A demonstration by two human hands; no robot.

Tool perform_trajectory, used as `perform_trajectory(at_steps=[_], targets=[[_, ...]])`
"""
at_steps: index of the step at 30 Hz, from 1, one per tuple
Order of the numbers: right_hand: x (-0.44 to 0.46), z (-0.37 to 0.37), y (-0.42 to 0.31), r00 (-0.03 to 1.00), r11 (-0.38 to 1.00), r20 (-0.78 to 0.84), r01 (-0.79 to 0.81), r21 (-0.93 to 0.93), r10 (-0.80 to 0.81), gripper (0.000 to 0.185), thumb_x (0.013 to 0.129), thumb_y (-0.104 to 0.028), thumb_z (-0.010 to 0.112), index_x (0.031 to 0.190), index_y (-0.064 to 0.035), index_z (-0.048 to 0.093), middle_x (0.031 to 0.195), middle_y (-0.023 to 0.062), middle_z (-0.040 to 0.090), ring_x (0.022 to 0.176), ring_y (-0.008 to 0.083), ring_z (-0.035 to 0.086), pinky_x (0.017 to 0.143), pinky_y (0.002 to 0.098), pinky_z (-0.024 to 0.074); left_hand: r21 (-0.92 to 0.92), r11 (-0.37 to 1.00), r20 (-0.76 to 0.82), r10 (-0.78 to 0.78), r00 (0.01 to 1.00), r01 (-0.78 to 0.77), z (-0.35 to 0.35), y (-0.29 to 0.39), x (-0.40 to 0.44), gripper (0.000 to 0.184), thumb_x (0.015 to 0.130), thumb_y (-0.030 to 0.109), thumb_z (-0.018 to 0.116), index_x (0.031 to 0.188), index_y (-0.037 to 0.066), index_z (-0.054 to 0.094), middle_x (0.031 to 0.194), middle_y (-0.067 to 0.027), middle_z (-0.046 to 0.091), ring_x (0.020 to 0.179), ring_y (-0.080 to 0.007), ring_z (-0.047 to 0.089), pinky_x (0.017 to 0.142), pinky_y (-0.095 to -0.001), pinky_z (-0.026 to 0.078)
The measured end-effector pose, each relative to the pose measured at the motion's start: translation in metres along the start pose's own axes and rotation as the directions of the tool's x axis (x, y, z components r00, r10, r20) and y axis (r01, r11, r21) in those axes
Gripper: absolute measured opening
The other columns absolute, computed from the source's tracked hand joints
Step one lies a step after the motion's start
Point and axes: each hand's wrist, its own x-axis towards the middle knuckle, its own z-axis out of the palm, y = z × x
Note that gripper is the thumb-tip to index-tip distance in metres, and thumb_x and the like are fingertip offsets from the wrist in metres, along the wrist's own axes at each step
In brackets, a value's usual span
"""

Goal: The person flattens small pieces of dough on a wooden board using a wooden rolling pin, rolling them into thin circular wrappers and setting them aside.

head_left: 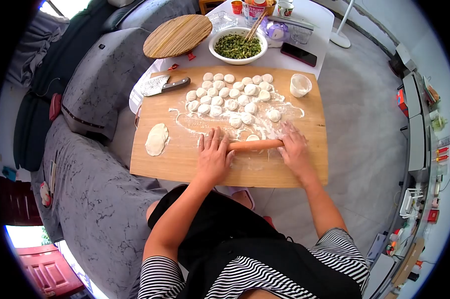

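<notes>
A wooden rolling pin (pixel 256 145) lies across the near part of the floured board (pixel 185 167). My left hand (pixel 214 155) rests at its left end, fingers apart and palm down. At its right end lies my right hand (pixel 295 148), with fingers stretched forward over the pin. Just beyond the pin a small dough piece (pixel 253 137) shows, partly hidden. Several round dough pieces (pixel 231 104) are spread over the middle and back of the board, and one (pixel 274 115) sits apart near my right hand. Flat rolled wrappers (pixel 157 139) are stacked at the left.
A cleaver (pixel 165 85) lies at the board's back left, a plastic cup (pixel 300 85) at its back right. Behind stand a bowl of green filling (pixel 238 46) with chopsticks (pixel 255 26), a round woven lid (pixel 178 36) and a phone (pixel 299 54). A draped sofa (pixel 95 199) is left.
</notes>
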Motion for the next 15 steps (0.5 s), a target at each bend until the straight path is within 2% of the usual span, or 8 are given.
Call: perform_trajectory(at_steps=[1,3,4,6,8,10,12,15], targets=[[0.005,-0.001,-0.002,1.000,1.000,0.000,0.000,-0.001,0.000,0.040,0.085,-0.018,0.067,0.120,-0.0018,0.060,0.148,0.0169,0.046,0.141,0.0325,0.038,0.115,0.0482,0.0300,0.014,0.999,-0.005,-0.036,0.999,0.036,0.004,-0.001,0.003,0.055,0.091,0.031,0.062,0.138,0.003,0.052,0.150,-0.0243,0.040,0.142,-0.0398,0.034,0.118,-0.0567,0.018],[0.016,-0.002,-0.008,0.999,0.999,0.006,-0.042,-0.018,0.043,0.054,0.092,-0.029,0.062,0.138,-0.0022,0.049,0.154,0.0172,0.038,0.145,0.0316,0.031,0.118,0.0481,0.0257,0.024,0.997,-0.006,-0.073,0.997,0.073,0.010,-0.005,0.014,0.057,0.092,0.032,0.060,0.140,0.003,0.050,0.151,-0.0248,0.039,0.143,-0.0404,0.032,0.118,-0.0567,0.018],[0.019,0.000,-0.005,0.999,0.999,0.012,-0.045,-0.019,0.046,0.054,0.092,-0.029,0.062,0.138,-0.0022,0.049,0.154,0.0172,0.038,0.145,0.0316,0.031,0.118,0.0481,0.0257,0.040,0.993,-0.013,-0.115,0.993,0.116,0.012,-0.009,0.024,0.059,0.093,0.033,0.059,0.142,0.003,0.047,0.152,-0.0254,0.037,0.143,-0.0411,0.031,0.118,-0.0565,0.017],[0.028,0.011,0.002,0.996,0.996,0.059,-0.056,-0.064,0.060,0.066,0.096,-0.037,0.056,0.148,-0.0010,0.037,0.157,0.0186,0.031,0.147,0.0320,0.026,0.120,0.0477,0.0212,0.059,0.985,-0.026,-0.158,0.987,0.160,0.009,-0.014,0.024,0.061,0.094,0.035,0.057,0.144,0.004,0.044,0.153,-0.0260,0.035,0.144,-0.0418,0.029,0.118,-0.0564,0.017],[-0.001,0.013,-0.002,0.993,0.996,0.097,-0.059,-0.062,0.065,0.066,0.096,-0.038,0.056,0.147,0.0007,0.037,0.157,0.0205,0.030,0.147,0.0329,0.026,0.120,0.0478,0.0203,0.135,0.988,0.080,-0.080,0.994,0.068,-0.003,-0.015,0.012,0.065,0.094,0.043,0.055,0.145,0.003,0.045,0.154,-0.0267,0.033,0.145,-0.0417,0.028,0.119,-0.0556,0.016],[0.001,0.008,-0.007,0.988,0.995,0.130,-0.072,-0.063,0.080,0.067,0.097,-0.038,0.055,0.147,0.0025,0.037,0.157,0.0223,0.030,0.147,0.0338,0.026,0.121,0.0479,0.0194,0.141,0.990,0.087,-0.029,0.996,0.017,-0.005,-0.017,0.006,0.066,0.094,0.043,0.054,0.145,0.003,0.043,0.155,-0.0268,0.032,0.146,-0.0420,0.026,0.119,-0.0558,0.016],[0.001,0.010,-0.017,0.997,0.986,-0.005,-0.082,-0.147,0.082,0.067,0.097,-0.039,0.054,0.146,0.0048,0.038,0.155,0.0258,0.032,0.147,0.0349,0.026,0.121,0.0481,0.0192,0.063,0.996,0.079,-0.063,0.995,0.058,0.007,-0.019,-0.004,0.066,0.095,0.043,0.052,0.147,0.003,0.041,0.155,-0.0272,0.031,0.146,-0.0422,0.024,0.119,-0.0553,0.015],[0.037,0.024,-0.002,0.992,0.987,-0.060,-0.116,-0.110,0.110,0.068,0.096,-0.038,0.054,0.144,0.0075,0.038,0.153,0.0266,0.034,0.146,0.0365,0.027,0.120,0.0495,0.0190,0.060,0.992,0.037,-0.109,0.993,0.107,0.011,-0.026,0.027,0.069,0.096,0.046,0.051,0.148,0.003,0.039,0.156,-0.0277,0.029,0.146,-0.0427,0.024,0.119,-0.0549,0.016]])
